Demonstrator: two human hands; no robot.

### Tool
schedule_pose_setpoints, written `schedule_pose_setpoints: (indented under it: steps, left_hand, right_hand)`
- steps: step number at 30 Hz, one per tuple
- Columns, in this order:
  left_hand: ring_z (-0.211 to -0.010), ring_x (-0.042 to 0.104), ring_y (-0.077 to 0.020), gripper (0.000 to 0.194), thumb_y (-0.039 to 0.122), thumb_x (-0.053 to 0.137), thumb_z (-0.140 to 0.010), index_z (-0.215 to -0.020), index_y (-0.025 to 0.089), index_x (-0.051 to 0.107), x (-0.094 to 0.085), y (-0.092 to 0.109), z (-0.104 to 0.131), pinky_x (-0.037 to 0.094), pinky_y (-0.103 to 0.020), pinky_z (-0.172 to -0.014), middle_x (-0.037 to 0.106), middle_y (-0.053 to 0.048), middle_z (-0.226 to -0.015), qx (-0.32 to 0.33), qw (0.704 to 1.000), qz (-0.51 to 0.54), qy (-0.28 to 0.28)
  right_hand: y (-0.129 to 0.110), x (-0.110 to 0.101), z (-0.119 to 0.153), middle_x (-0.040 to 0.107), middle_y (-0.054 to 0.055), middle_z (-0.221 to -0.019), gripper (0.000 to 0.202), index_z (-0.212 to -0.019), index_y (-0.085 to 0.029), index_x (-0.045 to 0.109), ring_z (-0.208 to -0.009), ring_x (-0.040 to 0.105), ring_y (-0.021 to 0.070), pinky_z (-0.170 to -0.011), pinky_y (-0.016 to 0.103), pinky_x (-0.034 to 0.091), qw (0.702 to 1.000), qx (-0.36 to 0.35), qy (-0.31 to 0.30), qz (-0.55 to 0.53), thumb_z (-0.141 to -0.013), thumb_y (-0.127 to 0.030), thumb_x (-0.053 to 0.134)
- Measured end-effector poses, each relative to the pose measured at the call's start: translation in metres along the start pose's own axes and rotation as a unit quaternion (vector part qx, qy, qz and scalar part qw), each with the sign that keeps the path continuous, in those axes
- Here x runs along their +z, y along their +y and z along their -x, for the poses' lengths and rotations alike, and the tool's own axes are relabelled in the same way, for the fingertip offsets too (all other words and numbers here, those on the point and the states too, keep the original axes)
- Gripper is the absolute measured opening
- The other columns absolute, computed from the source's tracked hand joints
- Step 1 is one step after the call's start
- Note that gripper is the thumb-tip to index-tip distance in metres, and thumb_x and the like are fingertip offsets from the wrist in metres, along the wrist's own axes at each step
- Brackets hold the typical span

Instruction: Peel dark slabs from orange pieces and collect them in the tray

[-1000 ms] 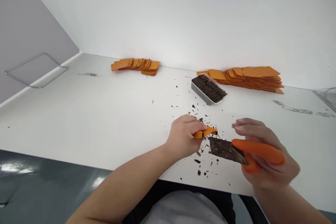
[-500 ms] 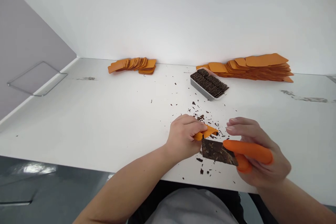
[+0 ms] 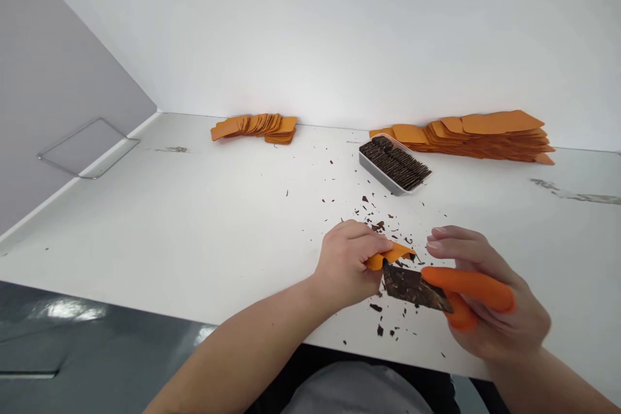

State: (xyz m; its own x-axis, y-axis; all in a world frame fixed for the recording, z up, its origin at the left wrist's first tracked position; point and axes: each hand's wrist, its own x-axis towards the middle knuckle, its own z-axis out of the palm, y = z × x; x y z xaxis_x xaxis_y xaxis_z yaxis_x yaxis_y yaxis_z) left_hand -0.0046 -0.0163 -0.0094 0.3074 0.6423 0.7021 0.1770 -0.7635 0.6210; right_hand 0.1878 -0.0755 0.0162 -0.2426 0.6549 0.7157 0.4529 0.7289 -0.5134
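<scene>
at the far left, a bent wire frame [image 3: 90,149] is seen beside the grey side wall [image 3: 58,65]. at the back of the white table [image 3: 194,226], a short row of orange pouches [image 3: 255,127] is fanned near the white back wall [image 3: 310,26]. nearer the front edge, an open orange pouch [image 3: 396,253] is pinched by the left hand [image 3: 347,262], thumb pressed on top, its mouth turned to the right. dark crumbs [image 3: 380,330] are strewn around and below it. beyond the hands, a clear tray [image 3: 381,176] is packed with thin dark pieces [image 3: 395,162]. just beside the pouch's mouth, a dark slab [image 3: 412,288] is held tilted; whether the two are touching cannot be told. the slab's right end is clamped between thumb and finger of the right hand [image 3: 509,310], both sheathed in orange finger covers [image 3: 470,284], the other fingers being held off. behind, a long row of orange pouches [image 3: 485,136] is laid overlapping.
</scene>
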Motion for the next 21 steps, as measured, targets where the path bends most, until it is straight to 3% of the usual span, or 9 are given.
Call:
schedule_pose_setpoints:
  steps: [10, 21]
  left_hand:
    - [-0.069, 0.067, -0.0167, 0.015, 0.015, 0.069, -0.07, -0.085, 0.016, 0.068, -0.001, 0.004, -0.002, 0.053, -0.029, -0.063, 0.074, -0.006, -0.081, 0.031, 0.999, -0.025, 0.003]
    - [-0.067, 0.066, -0.0176, 0.017, 0.013, 0.06, -0.069, -0.083, 0.017, 0.068, 0.001, 0.001, -0.001, 0.053, -0.031, -0.062, 0.073, -0.006, -0.077, 0.017, 0.997, -0.068, -0.016]
  right_hand:
    - [0.0, -0.002, -0.007, 0.059, 0.01, -0.113, 0.041, -0.109, -0.021, 0.066, -0.113, 0.053, 0.0319, -0.086, 0.05, 0.05, 0.999, -0.025, 0.017, 0.043, -0.077, 0.002, 0.053]
    - [0.001, -0.004, -0.012, 0.06, 0.011, -0.108, 0.033, -0.101, -0.016, 0.063, -0.112, 0.054, 0.0344, -0.086, 0.051, 0.05, 0.99, -0.054, 0.026, 0.126, -0.076, 0.003, 0.057]
